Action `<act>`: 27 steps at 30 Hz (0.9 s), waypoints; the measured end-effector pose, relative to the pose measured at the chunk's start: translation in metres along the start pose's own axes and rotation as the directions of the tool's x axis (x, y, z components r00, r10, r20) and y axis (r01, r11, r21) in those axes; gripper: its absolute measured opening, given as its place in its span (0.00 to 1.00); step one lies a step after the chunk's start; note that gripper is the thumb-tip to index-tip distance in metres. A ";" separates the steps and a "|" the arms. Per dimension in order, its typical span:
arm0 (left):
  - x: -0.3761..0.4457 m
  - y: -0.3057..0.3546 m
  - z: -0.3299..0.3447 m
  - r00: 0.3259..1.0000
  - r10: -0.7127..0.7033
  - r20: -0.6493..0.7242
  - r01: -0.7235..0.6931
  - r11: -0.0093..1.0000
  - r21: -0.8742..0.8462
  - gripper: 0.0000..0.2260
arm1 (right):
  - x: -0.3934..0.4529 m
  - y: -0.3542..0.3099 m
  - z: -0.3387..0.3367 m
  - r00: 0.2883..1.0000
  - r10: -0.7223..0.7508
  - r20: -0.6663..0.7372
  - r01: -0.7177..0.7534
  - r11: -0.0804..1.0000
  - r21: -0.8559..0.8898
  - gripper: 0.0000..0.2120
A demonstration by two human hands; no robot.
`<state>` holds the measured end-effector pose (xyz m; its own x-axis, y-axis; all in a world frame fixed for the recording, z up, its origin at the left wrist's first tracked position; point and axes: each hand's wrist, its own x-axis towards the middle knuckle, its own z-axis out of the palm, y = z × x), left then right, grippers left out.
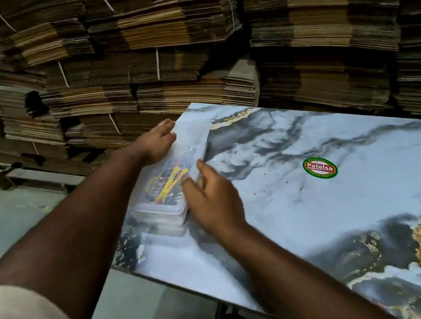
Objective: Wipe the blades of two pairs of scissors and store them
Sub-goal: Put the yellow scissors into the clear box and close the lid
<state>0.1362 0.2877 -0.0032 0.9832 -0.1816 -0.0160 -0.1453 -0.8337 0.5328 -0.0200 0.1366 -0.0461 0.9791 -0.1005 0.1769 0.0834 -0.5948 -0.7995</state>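
The box lies on the table at its far left corner, scissors inside, a sticker to its right, cardboard stacks behind.

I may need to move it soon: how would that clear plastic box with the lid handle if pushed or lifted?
The clear lidded plastic box looks stiff and probably light. On the glossy marble-patterned tabletop it would likely slide, not tip, being long and low. It sits near the edge.
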 end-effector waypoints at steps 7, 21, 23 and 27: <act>-0.002 0.003 -0.002 0.999 0.029 0.027 -0.030 0.998 0.055 0.25 | 0.111 0.003 -0.019 0.964 0.005 0.266 0.090 0.934 -0.344 0.38; 0.003 0.001 -0.004 0.998 0.069 0.012 -0.070 0.985 0.159 0.24 | 0.144 0.013 -0.020 0.969 0.065 0.239 0.030 0.927 -0.374 0.47; -0.007 0.008 -0.004 0.992 0.102 -0.068 -0.081 0.961 0.265 0.24 | 0.139 0.008 -0.018 0.959 0.116 0.257 -0.024 0.941 -0.336 0.47; -0.021 0.019 -0.012 0.973 0.092 -0.212 -0.020 0.948 0.318 0.20 | 0.097 -0.002 -0.015 0.974 0.107 0.200 -0.062 0.974 -0.216 0.41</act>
<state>0.1140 0.2822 0.0172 0.9666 -0.1429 0.2128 -0.1928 -0.9524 0.2362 0.0715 0.1159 -0.0187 0.9996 -0.0018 -0.0279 -0.0199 -0.7454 -0.6663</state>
